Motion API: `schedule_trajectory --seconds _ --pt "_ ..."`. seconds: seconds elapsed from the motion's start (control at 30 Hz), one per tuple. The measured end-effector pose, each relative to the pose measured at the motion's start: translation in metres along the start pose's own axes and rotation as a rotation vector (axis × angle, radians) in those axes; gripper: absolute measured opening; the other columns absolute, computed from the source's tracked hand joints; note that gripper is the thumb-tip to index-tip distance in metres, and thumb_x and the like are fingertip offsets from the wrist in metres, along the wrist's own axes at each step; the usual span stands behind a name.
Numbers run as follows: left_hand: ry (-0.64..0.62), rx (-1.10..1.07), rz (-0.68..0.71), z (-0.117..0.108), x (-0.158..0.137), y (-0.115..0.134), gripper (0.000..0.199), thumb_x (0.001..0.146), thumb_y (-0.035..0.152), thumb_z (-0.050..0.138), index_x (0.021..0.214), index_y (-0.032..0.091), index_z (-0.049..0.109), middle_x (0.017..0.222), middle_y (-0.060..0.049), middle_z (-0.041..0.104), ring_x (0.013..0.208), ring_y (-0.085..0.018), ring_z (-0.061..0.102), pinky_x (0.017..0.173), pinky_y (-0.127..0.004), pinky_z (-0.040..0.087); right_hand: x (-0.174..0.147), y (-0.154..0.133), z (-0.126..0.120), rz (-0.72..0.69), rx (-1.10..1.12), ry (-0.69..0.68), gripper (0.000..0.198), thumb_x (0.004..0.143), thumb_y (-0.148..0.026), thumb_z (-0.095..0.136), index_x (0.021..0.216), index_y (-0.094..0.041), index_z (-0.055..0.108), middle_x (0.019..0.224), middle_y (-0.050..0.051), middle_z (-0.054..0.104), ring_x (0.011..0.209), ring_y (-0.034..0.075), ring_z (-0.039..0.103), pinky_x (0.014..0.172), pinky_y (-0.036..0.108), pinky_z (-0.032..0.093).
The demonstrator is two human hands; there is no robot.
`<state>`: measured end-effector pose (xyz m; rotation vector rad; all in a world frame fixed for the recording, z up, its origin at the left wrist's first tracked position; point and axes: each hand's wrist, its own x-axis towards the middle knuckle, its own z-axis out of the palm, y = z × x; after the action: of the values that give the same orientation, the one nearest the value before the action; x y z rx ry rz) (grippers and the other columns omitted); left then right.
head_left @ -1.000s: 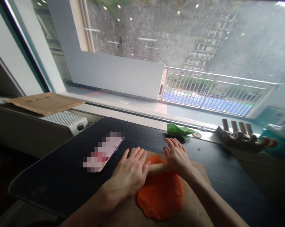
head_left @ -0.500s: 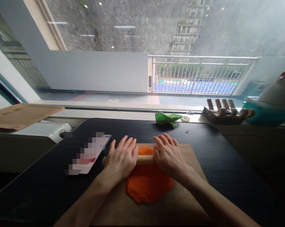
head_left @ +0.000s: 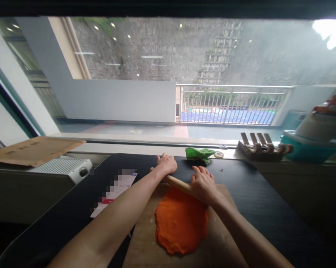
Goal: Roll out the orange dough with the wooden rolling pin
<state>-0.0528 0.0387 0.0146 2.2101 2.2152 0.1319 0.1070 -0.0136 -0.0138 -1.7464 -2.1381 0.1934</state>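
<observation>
A pale wooden rolling pin (head_left: pixel 179 184) lies slantwise at the far edge of a flat sheet of orange dough (head_left: pixel 181 223), its left end farther from me. My left hand (head_left: pixel 167 164) is closed over the pin near its left end, past the far edge of the wooden board (head_left: pixel 145 230). Over the right part of the pin, my right hand (head_left: pixel 203 183) has its fingers bent forward and its palm against the wood. The dough is roughly round with an uneven near edge. Both hands hide parts of the pin.
A phone (head_left: pixel 115 193) lies left of the board on the black table (head_left: pixel 59 219), partly behind my left forearm. A green cloth (head_left: pixel 199 154) and a tape roll (head_left: pixel 219 154) are at the far side. On the sill stand a dark rack (head_left: pixel 257 149) and a teal container (head_left: pixel 304 147).
My left hand has moved forward and right, swinging the rolling pin from level to slanted. The pin has left the middle of the dough for its far edge. The view has tilted up slightly.
</observation>
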Motion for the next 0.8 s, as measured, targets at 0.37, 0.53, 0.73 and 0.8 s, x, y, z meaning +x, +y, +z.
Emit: schedule_trajectory --seconds 0.37,0.53,0.73,0.8 --pt "0.166 -0.028 0.709 0.02 -0.12 -0.064 0.049 0.093 0.028 0.038 0.142 0.027 0.034 0.141 -0.007 0.045 0.131 -0.023 0.039 0.107 -0.048 0.032 -0.056 -0.006 0.02 -0.262 0.078 0.171 0.039 0.087 -0.032 0.045 0.123 -0.028 0.057 0.131 0.003 0.055 0.131 0.023 0.036 0.109 0.042 0.025" --pt "0.03 0.04 0.394 0.011 -0.075 -0.044 0.047 0.096 0.03 0.027 0.14 0.018 0.039 0.146 -0.011 0.036 0.136 -0.026 0.031 0.108 -0.054 0.027 -0.017 -0.015 0.003 -0.076 0.065 0.002 0.046 0.088 -0.033 0.039 0.131 -0.02 0.05 0.137 0.009 0.049 0.133 0.027 0.032 0.108 0.048 0.023" --pt "-0.079 0.028 0.371 0.017 -0.087 -0.047 0.048 0.096 0.028 0.026 0.142 0.02 0.036 0.147 -0.011 0.034 0.136 -0.026 0.029 0.107 -0.054 0.028 -0.032 -0.014 -0.001 -0.11 0.045 -0.038 0.045 0.089 -0.03 0.037 0.132 -0.021 0.05 0.137 0.007 0.048 0.134 0.025 0.03 0.109 0.045 0.022" --pt "-0.044 -0.012 0.455 0.017 -0.104 -0.049 0.048 0.096 0.034 0.026 0.143 0.024 0.033 0.147 -0.007 0.035 0.136 -0.024 0.029 0.11 -0.052 0.024 -0.045 -0.01 0.0 -0.191 0.065 -0.051 0.043 0.091 -0.031 0.034 0.131 -0.026 0.05 0.137 0.003 0.049 0.135 0.023 0.029 0.11 0.043 0.021"
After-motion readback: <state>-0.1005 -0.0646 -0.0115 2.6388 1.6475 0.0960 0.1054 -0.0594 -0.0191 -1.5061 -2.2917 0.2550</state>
